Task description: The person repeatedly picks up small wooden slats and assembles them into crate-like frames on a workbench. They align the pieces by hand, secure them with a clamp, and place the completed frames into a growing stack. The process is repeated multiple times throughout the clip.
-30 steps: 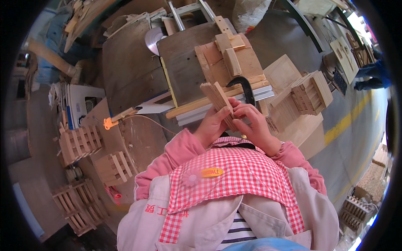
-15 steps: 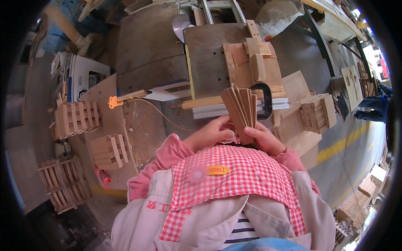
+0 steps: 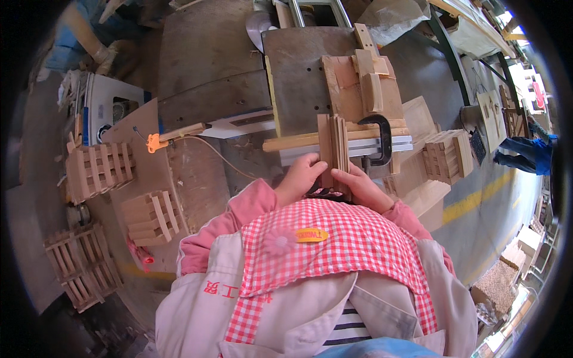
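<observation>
Several thin flat wooden slats stand on end in a bundle between my hands, close to my apron. My left hand is closed on the bundle's left side, its thumb and fingers at the leftmost slat. On the other side, my right hand grips the slats with the thumb pressed across their near faces. Just beyond the bundle runs a wooden strip along an aluminium rail. A black C-clamp is fixed to that rail, right of the slats.
A metal machine table lies ahead, with a round saw blade at its far side. Stacked wooden pieces sit at the right; more stacks are at the left. An orange-handled tool lies left. Another person's legs show far right.
The slats, fanned out and tilted before, are now closer together and more upright. My left hand has come up along their left side.
</observation>
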Tool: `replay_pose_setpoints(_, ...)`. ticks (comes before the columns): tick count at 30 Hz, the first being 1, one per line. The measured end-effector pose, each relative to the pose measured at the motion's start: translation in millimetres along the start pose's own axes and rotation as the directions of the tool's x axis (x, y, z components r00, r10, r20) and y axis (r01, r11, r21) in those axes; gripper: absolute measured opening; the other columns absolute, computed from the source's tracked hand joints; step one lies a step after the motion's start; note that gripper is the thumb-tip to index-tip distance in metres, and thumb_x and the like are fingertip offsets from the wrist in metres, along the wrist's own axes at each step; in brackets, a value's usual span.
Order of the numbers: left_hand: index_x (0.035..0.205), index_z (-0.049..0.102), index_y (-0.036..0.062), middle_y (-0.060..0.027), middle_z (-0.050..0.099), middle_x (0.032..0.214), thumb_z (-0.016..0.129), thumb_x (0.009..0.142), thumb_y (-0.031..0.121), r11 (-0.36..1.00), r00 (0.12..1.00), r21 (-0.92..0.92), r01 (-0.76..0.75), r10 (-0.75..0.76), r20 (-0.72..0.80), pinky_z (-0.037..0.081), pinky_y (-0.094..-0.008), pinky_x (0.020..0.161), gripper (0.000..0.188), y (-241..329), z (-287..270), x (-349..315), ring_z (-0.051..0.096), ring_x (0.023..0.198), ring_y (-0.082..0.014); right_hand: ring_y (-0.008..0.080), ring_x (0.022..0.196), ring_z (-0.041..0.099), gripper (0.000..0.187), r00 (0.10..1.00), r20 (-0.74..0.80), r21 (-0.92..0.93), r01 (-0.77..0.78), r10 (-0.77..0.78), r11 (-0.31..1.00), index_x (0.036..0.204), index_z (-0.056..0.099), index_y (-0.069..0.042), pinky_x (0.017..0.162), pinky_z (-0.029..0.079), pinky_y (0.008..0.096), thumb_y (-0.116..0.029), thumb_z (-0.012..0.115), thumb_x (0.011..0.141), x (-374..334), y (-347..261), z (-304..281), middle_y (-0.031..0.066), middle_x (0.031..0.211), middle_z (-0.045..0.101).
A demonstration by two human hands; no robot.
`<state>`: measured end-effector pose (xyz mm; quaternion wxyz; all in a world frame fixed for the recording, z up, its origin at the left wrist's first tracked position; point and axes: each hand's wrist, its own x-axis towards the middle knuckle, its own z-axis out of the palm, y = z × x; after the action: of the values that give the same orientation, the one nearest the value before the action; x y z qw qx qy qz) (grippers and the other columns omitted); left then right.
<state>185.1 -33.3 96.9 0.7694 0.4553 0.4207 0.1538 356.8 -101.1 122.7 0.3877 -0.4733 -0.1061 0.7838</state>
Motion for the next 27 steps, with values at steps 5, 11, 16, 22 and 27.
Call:
replay_pose_setpoints(5, 0.109, 0.062, -0.0018, -0.0070, 0.066, 0.098, 0.049, 0.099, 0.018, 0.937, 0.999, -0.347, 0.033, -0.034, 0.003, 0.050, -0.0297, 0.076, 0.025, 8.6, -8.6, -2.4, 0.062, 0.087, -0.0140, 0.0181, 0.098, 0.062, 0.031, 0.996, -0.008, 0.058, 0.085, -0.084, 0.995, 0.126, 0.049, -0.005, 0.082, 0.053, 0.0310, -0.018, 0.053, 0.099, 3.6, 0.0, 2.5, 0.0073, 0.109, 0.061)
replay_pose_setpoints(11, 0.114, 0.061, 0.0024, -0.0048, 0.064, 0.096, 0.055, 0.097, 0.018, 0.985, 0.997, -0.171, -0.017, 0.030, 0.069, 0.048, -0.0279, 0.078, 0.024, 12.4, -14.8, -5.5, 0.059, 0.087, -0.0133, 0.0189, 0.108, 0.060, 0.037, 0.993, 0.080, 0.148, 0.069, -0.082, 0.986, 0.133, 0.044, -0.008, 0.085, 0.053, 0.0322, -0.016, 0.054, 0.098, 1.7, 0.3, 17.8, 0.0086, 0.122, 0.058)
replay_pose_setpoints(16, 0.119, 0.059, 0.0048, -0.0063, 0.062, 0.099, 0.071, 0.083, 0.015, 0.921, 0.933, 0.296, -0.254, 0.314, -0.176, 0.048, -0.0292, 0.077, 0.038, 20.7, -17.3, -3.5, 0.058, 0.084, -0.0163, 0.0168, 0.101, 0.061, 0.040, 0.992, 0.043, 0.074, 0.114, -0.117, 0.991, 0.131, 0.045, -0.004, 0.085, 0.051, 0.0308, -0.012, 0.060, 0.094, -3.7, -6.4, 32.8, 0.0085, 0.117, 0.058)
replay_pose_setpoints(22, 0.123, 0.057, 0.0061, -0.0038, 0.061, 0.110, 0.067, 0.087, 0.015, 0.894, 0.819, 0.213, -0.394, 0.447, -0.360, 0.047, -0.0271, 0.080, 0.039, -4.3, -81.0, -11.4, 0.058, 0.096, -0.0122, 0.0132, 0.097, 0.057, 0.031, 0.975, 0.003, -0.232, 0.219, -0.224, 0.948, 0.119, 0.052, -0.005, 0.084, 0.048, 0.0271, -0.005, 0.061, 0.090, -17.3, -27.1, 4.5, 0.0040, 0.107, 0.057)
replay_pose_setpoints(27, 0.130, 0.050, 0.0041, -0.0093, 0.057, 0.120, 0.056, 0.097, 0.018, 0.934, 0.503, 0.022, -0.357, 0.212, -0.838, 0.047, -0.0290, 0.089, 0.037, -59.6, -177.2, -49.0, 0.059, 0.104, -0.0184, 0.0134, 0.087, 0.060, 0.029, 0.976, -0.216, -0.068, -0.007, -0.008, 0.998, 0.121, 0.052, -0.006, 0.075, 0.051, 0.0258, -0.008, 0.060, 0.093, -5.9, -13.9, -17.0, 0.0043, 0.101, 0.060)
